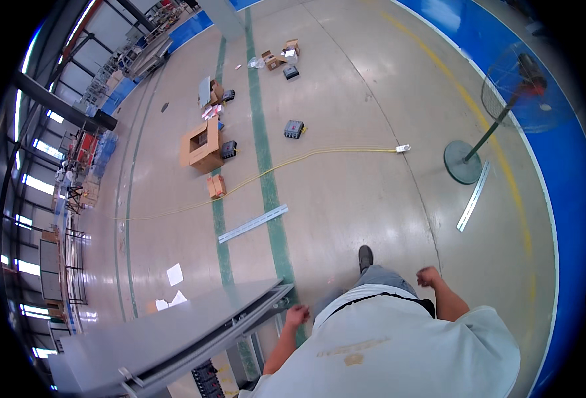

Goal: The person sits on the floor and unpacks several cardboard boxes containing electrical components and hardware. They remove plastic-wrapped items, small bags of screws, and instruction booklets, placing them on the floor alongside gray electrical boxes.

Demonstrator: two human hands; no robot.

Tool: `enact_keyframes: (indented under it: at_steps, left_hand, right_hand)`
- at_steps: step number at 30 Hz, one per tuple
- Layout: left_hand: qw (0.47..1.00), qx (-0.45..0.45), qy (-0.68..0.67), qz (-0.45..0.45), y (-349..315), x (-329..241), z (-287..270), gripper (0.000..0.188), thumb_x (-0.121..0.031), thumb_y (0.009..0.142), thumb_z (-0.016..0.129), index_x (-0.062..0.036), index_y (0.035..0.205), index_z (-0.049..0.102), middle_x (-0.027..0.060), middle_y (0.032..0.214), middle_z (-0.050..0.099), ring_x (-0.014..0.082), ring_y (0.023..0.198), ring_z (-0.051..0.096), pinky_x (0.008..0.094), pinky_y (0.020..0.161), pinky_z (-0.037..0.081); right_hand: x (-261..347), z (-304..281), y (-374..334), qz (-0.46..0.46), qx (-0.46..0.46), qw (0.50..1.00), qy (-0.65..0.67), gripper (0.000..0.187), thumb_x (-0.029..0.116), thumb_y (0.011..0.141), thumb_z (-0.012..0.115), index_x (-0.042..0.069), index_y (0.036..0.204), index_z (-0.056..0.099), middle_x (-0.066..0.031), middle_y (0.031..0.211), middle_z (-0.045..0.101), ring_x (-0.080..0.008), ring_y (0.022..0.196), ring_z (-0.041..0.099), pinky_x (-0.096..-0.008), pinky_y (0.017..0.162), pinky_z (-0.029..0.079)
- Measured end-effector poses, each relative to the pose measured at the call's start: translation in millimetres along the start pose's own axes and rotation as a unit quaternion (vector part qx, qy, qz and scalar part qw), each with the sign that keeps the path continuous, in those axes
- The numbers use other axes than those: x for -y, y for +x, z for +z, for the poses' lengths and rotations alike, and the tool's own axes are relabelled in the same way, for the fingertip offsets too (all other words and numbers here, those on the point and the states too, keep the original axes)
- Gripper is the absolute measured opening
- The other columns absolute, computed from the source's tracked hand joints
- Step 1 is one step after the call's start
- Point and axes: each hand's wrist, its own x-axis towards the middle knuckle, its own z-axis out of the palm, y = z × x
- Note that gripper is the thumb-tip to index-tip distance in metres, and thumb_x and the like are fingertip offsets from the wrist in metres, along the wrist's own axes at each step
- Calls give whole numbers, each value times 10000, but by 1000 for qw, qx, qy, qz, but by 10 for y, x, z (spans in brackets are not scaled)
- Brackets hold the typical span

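Observation:
My left hand point(297, 315) hangs beside my body, its fingers curled in, close to the edge of a large grey metal cabinet point(174, 325). I see a gap between that hand and the cabinet, and nothing held. On the other side, my right hand point(429, 276) is out from my hip, loosely fisted over the bare floor, with no object in it. One dark shoe point(365, 257) shows ahead of my body. Black breaker-like blocks point(207, 379) sit inside the cabinet's frame, below its panel.
A yellow cable point(319, 152) crosses the floor to a white socket block point(403, 148). Ahead lie a slotted metal strip point(253, 223), an open carton point(203, 146) and a black breaker point(293, 129). A standing fan point(463, 162) and another strip point(473, 198) are at right.

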Motion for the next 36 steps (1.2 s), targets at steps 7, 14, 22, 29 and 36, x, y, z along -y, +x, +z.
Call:
enact_keyframes:
  at_steps: [7, 14, 22, 29, 36]
  left_hand:
    - [992, -101, -18, -72, 183, -596, 202, 283, -220, 927, 697, 7, 1097, 681, 127, 871, 705, 231, 740, 699, 365, 606, 559]
    - [974, -65, 216, 8, 1802, -1612, 594, 310, -269, 912, 666, -12, 1074, 728, 177, 976, 722, 290, 885, 705, 417, 747, 556]
    - [944, -44, 285, 160, 4102, -4766, 91, 348, -337, 891, 565, -55, 887, 769, 220, 967, 736, 380, 891, 720, 460, 821, 557]
    - [986, -72, -20, 147, 5176, -8553, -351, 230, -249, 954, 691, -42, 1048, 653, 53, 836, 688, 157, 727, 676, 304, 603, 541]
    - [990, -60, -40, 119, 6002, -9641, 187, 210, -262, 969, 650, -52, 980, 651, 69, 797, 692, 136, 642, 641, 273, 552, 511]
  right_hand:
    - [209, -2886, 1805, 269, -108, 777, 559, 202, 196, 905, 695, 47, 1040, 712, -71, 854, 712, -179, 726, 708, -313, 618, 575]
    - [-116, -3706, 3190, 272, -48, 795, 541, 204, 212, 892, 736, 55, 1020, 713, -61, 837, 712, -182, 733, 712, -329, 625, 577]
    - [-635, -4740, 3770, 376, -46, 724, 577, 291, 207, 897, 718, 29, 1127, 706, -102, 885, 728, -221, 732, 722, -369, 617, 587]
    - [-935, -5479, 4891, 427, -82, 677, 593, 254, 180, 887, 701, 40, 1096, 725, -99, 895, 737, -215, 747, 715, -380, 669, 598]
    - [-2693, -5873, 6591, 152, 24, 984, 90, 270, 278, 739, 747, 71, 908, 785, -154, 946, 761, -258, 885, 732, -388, 796, 566]
